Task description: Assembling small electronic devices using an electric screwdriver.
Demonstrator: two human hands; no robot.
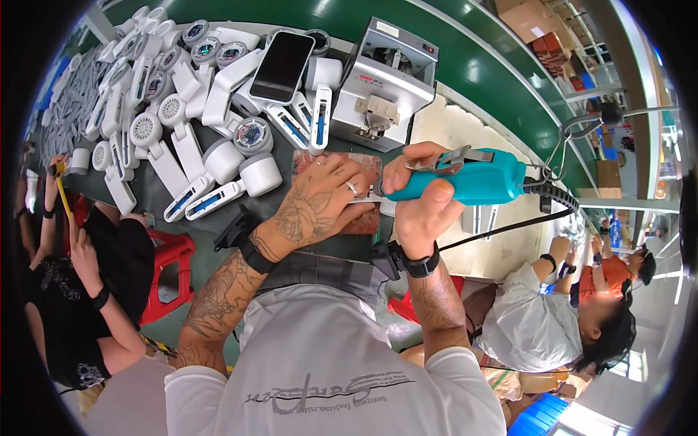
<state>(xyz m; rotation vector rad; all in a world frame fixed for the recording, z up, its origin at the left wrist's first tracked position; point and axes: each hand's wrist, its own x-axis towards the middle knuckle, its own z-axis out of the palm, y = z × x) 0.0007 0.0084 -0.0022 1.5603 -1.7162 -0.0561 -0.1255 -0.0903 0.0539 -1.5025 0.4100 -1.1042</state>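
Right hand (420,218) grips the teal driver (476,180) crosswise — tip aimed left, close by the white piece (387,208) the nearer left hand (321,196) pinches.

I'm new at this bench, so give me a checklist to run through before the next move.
1. Teal power tool held: ok, in the right hand.
2. Left hand at the reddish pad: ok.
3. Left hand well away from the tool's tip: not ok, it looks very close.
4. Tip properly seated: cannot tell, too small and partly hidden.
5. Phone off the parts: not ok, it lies on the white parts.
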